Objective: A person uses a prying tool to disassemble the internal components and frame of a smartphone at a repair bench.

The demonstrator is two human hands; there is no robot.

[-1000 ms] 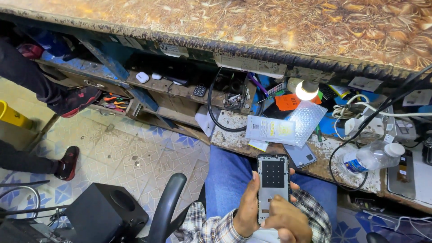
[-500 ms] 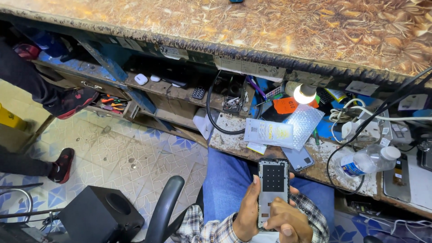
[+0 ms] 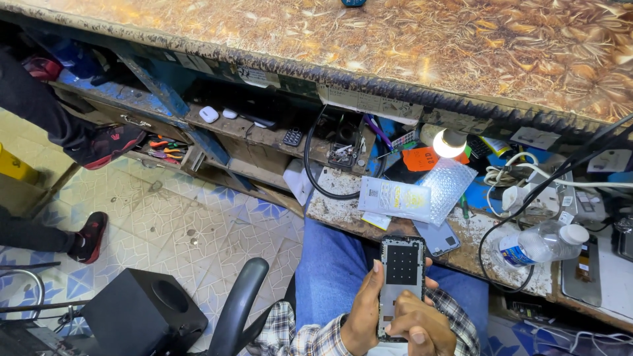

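The person holds a phone [image 3: 401,277] upright over the lap, its opened back toward the camera — a dark panel with a grid of small dots inside a pale frame. The left hand [image 3: 364,310] is wrapped around the phone's left edge, thumb up along the side, fingers closed behind it. The right hand [image 3: 422,324] is curled over the phone's lower end, fingers bent against its face and closed on it.

The phone is probably light, thin and stiff, yet fragile: with its back off, the exposed inner face is best left untouched. The safest hold is along the two long edges of the frame, as the left hand has it, because the smooth sides could slip from a loose grip.

Just above the phone, on the desk [image 3: 343,212], lie another phone [image 3: 436,236] face down and a sheet of bubble wrap [image 3: 443,190]; to the phone's right lies a plastic bottle [image 3: 539,242], and a lit bulb [image 3: 450,142] glows above.
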